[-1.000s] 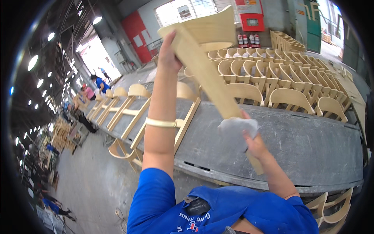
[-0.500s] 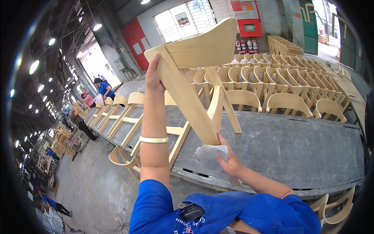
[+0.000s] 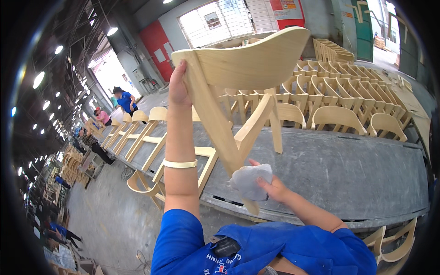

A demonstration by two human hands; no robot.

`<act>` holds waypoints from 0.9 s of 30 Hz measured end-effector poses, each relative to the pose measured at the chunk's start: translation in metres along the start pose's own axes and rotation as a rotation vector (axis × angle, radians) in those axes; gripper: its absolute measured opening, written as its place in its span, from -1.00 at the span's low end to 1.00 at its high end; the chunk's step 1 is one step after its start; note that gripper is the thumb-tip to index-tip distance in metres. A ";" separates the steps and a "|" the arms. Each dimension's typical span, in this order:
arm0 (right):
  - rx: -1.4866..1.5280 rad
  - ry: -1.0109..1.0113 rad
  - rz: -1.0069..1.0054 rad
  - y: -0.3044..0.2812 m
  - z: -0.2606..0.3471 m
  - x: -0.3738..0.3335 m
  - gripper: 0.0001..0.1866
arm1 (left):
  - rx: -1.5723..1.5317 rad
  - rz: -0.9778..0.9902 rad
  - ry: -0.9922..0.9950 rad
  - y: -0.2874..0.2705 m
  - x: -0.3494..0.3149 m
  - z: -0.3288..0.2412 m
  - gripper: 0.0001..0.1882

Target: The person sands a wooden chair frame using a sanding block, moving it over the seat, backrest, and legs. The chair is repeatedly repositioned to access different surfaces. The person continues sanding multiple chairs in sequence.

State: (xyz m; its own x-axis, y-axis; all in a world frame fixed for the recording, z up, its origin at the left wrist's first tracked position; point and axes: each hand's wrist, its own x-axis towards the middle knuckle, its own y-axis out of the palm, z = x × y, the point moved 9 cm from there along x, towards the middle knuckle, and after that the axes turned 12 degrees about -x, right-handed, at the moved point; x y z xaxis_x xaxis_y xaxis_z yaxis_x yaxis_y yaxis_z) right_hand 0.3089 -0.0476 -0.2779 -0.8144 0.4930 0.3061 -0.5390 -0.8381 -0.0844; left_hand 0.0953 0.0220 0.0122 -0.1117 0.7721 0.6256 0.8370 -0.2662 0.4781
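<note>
A pale wooden chair frame (image 3: pixel 247 66) with a curved backrest is held up, tilted, above the grey table. My left hand (image 3: pixel 179 89) is closed round the upper end of its near leg, just under the backrest's left corner. In my right hand (image 3: pixel 275 189) is a crumpled pale grey sheet (image 3: pixel 250 181), with the thumb on top. Whether it is sandpaper or cloth, I cannot tell. The sheet lies against the lower part of the same leg, whose end sticks out below it. My fingers behind the sheet are mostly hidden.
The long grey table (image 3: pixel 339 169) runs across in front of me. Several chair frames (image 3: pixel 149 130) lean along its left part, and rows of others (image 3: pixel 339 119) stand beyond it. Another frame (image 3: pixel 395 243) is at lower right. Co-workers (image 3: pixel 124 101) stand at far left.
The chair frame has turned so its backrest shows broader, and its right end has swung to the right. The leg's lower end has shifted left, while the sheet stays against the leg.
</note>
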 end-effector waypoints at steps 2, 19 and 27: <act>-0.001 -0.018 -0.039 -0.012 -0.003 -0.005 -0.38 | 0.126 -0.056 0.078 -0.003 0.002 -0.004 -0.58; 1.041 -0.538 -0.254 -0.219 0.066 -0.014 -0.43 | 0.698 -0.070 0.176 0.050 0.004 0.009 -0.31; 0.943 -0.352 -0.945 -0.241 0.023 -0.062 -0.62 | 1.014 -0.052 0.201 0.070 0.014 0.014 -0.19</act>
State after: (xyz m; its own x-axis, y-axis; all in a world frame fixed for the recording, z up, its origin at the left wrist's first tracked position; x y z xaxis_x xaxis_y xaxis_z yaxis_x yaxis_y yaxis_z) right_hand 0.4942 0.1179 -0.2545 -0.0513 0.9915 0.1199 -0.3879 -0.1304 0.9124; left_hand 0.1604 0.0220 0.0455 -0.1697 0.6335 0.7549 0.8764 0.4474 -0.1784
